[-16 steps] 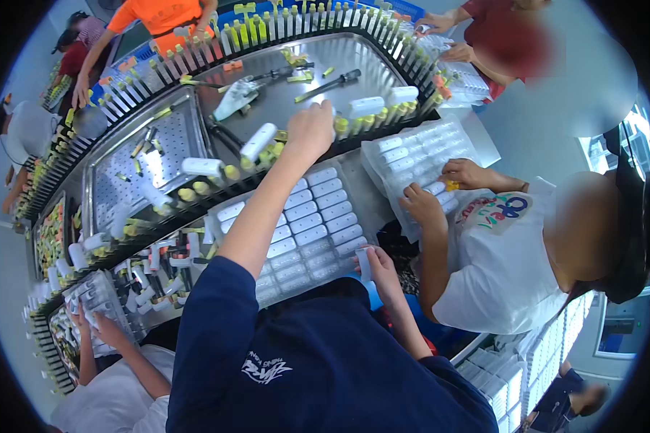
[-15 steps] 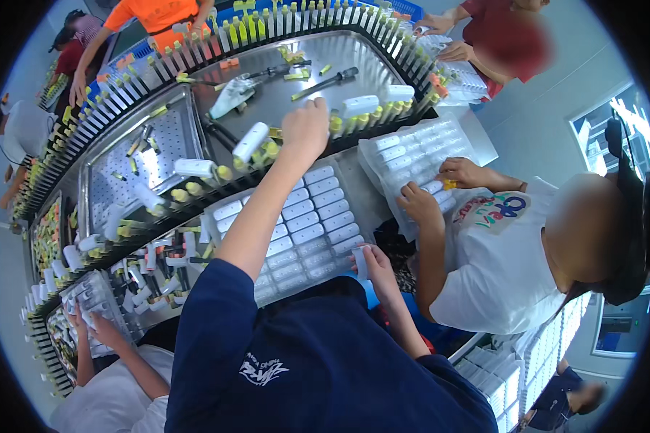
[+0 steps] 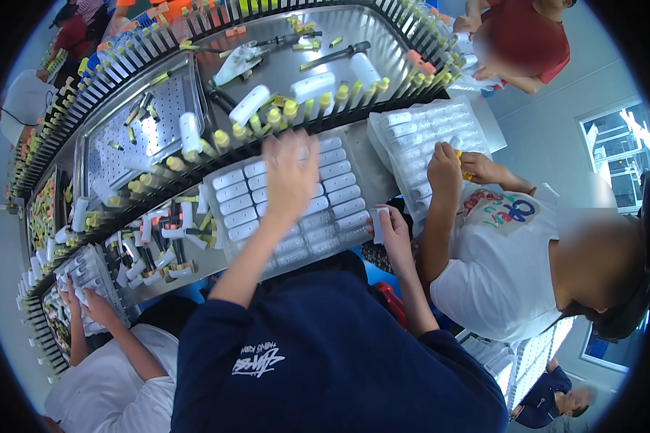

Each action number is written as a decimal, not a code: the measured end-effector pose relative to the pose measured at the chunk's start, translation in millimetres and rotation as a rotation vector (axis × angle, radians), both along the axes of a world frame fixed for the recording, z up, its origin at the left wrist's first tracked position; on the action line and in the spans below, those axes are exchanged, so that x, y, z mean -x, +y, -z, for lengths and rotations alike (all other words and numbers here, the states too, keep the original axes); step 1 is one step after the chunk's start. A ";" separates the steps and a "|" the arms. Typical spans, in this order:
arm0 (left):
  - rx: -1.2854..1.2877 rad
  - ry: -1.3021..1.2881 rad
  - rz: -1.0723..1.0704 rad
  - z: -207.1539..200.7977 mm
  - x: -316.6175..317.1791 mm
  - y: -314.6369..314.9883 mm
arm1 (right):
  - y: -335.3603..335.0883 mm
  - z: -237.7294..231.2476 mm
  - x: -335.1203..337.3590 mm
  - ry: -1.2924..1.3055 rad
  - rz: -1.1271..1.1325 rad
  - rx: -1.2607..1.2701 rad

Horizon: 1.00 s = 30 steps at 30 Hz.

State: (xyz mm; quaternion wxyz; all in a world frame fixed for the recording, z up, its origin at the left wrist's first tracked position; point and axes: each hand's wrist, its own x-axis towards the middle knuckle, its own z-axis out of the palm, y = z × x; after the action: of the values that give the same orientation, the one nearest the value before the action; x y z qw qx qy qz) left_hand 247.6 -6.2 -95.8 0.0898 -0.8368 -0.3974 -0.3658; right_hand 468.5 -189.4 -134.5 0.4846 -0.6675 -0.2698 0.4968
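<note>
My left hand (image 3: pixel 292 173) hovers over the clear plastic tray (image 3: pixel 271 270), just on my side of the black rack. Motion smears its fingers, so whether anything is in them cannot be told. Rows of white oblong plastic cases (image 3: pixel 337 167) fill many of the tray's pockets; the nearer pockets look clear. At the tray's right edge, my right hand (image 3: pixel 395 229) is closed on a small flat white piece (image 3: pixel 378 224), whose kind is not plain. White cases (image 3: pixel 250 105) stand on yellow-tipped pegs of the curved rack (image 3: pixel 217 157) beyond my left hand.
A metal tray (image 3: pixel 141 119) and a grey glove (image 3: pixel 237 63) lie inside the rack, near a screwdriver (image 3: pixel 337 55). Loose cases and black-handled parts (image 3: pixel 159 242) are piled at left. A co-worker (image 3: pixel 505 238) at right handles another clear tray (image 3: pixel 419 130); more people work around the table.
My left hand has come back from the rack's pegs to above the tray. My right hand, still with the white piece, sits slightly farther right in view. The whole view has shifted a little.
</note>
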 end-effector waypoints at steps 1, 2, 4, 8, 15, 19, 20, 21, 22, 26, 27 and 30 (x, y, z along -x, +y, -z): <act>0.272 -0.033 0.189 14.5 -7.1 -26.8 | 1.0 -1.8 -1.7 0.004 0.011 0.009; 0.364 -0.046 0.360 33.5 -15.1 -50.8 | 3.4 -1.3 -3.0 0.010 0.018 0.017; 0.457 0.193 0.398 57.5 -30.6 -89.8 | 11.4 -4.9 -3.6 0.023 0.041 -0.024; 0.451 0.256 0.386 75.3 -45.5 -106.2 | 53.2 -30.7 1.0 -0.120 -0.012 -0.143; 0.479 0.353 0.341 68.6 -49.0 -115.8 | 174.6 -70.3 3.1 0.000 0.233 -0.363; 0.517 0.364 0.282 71.5 -57.1 -121.1 | 211.0 -86.2 2.8 -0.361 0.295 -0.417; 0.528 0.342 0.265 71.4 -54.7 -119.5 | 214.9 -93.6 5.0 -0.604 0.261 -0.475; 0.519 0.337 0.245 71.1 -51.4 -119.5 | 219.6 -100.0 3.7 -0.848 0.227 -0.534; 0.510 0.336 0.232 68.3 -48.1 -120.5 | 223.5 -105.5 3.4 -1.092 0.200 -0.589; 0.555 0.261 0.261 61.0 -41.2 -121.8 | 257.8 -148.1 40.4 -1.081 -0.217 -0.339; 0.564 0.153 0.345 57.4 -39.9 -122.4 | 279.8 -115.1 33.0 -1.204 -0.333 -0.383; 0.606 -0.146 0.459 43.3 -20.4 -111.4 | 302.3 -73.9 68.6 -1.548 -0.420 -0.478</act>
State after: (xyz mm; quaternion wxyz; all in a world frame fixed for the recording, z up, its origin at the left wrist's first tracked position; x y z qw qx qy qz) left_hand 268.0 -117.6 -139.1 -0.2742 -0.8643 -0.2952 -0.3012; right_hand 400.0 112.9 -60.6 0.1884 -0.6354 -0.7432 -0.0924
